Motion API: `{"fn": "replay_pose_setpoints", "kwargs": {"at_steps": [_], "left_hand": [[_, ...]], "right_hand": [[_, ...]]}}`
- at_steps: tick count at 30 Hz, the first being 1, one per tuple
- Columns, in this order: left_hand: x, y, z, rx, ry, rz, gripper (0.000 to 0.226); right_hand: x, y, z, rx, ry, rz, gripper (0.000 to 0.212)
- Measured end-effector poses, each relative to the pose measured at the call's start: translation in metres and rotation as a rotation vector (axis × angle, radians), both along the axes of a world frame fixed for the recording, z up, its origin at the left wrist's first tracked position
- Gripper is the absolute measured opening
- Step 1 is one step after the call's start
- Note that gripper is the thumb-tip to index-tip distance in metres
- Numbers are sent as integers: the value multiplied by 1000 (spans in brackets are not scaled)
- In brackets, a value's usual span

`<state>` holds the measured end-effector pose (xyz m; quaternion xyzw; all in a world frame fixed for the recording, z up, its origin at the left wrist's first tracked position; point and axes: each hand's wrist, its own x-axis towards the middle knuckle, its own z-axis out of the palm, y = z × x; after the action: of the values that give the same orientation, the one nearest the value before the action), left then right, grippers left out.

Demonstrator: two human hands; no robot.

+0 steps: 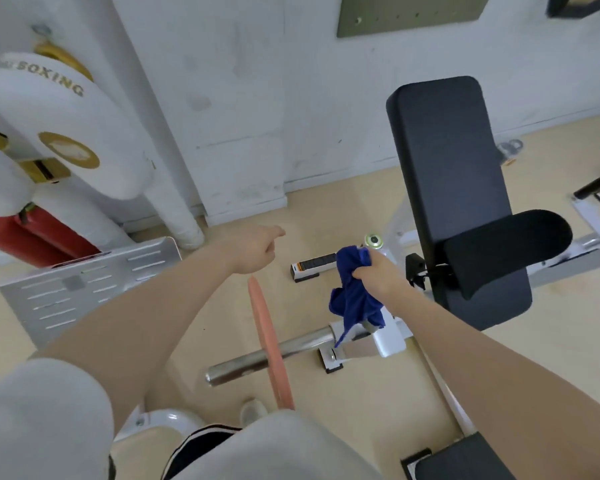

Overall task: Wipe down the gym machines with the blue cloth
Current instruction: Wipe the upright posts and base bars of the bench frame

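Down low, nearest of all, a grey sleeve (42, 420) and a white shoe (253, 412) are seen. Just past them, a steel bar (267, 355) with a pink plate (271, 348) on it sticks out from the machine (388, 341).

Above the bar, the blue cloth (352, 296) is bunched up and gripped tight in the fingers of the right hand (378, 275), with its loose end hanging down onto the white frame. The left hand (257, 249) is held out over the floor (205, 306); its fingers are curled in with one pointing, and nothing is held.

It looks like the frame is being wiped. Next, the cloth probably has to be pressed flat and rubbed along the bar or up the black pad (454, 188).

No bins or boxes are seen. Farther off, white boxing pads (63, 133) hang by the wall (257, 98).
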<state>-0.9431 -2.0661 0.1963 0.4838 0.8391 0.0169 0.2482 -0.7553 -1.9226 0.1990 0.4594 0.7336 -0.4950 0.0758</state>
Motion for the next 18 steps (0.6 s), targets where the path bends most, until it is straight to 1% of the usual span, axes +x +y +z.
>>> {"fn": "replay_pose_setpoints", "kwargs": {"at_steps": [3,5,7,9,11,14,18], "left_hand": [[-12,-9,-1,39,-16,60,46],[-15,-15,-4,8,-26,20,45],[-30,-16,-8,-25,-9,-33,45],[-53,-11,-13,-31,-34,-25,45],[-77,2,-16,-25,-75,-27,45],[-112,28,-20,-44,-109,-99,44],[-151,66,-20,-41,-138,-235,43]], "right_hand": [[-8,0,-4,26,-7,-2,21],[-14,-5,-3,35,-25,-17,17],[-25,-8,-2,99,-54,54,19],[-42,-9,-2,131,-77,87,26],[-62,-7,-3,138,-82,53,27],[-94,-5,-6,139,-92,-32,25],[-129,-7,-2,122,-113,-213,15]]}}
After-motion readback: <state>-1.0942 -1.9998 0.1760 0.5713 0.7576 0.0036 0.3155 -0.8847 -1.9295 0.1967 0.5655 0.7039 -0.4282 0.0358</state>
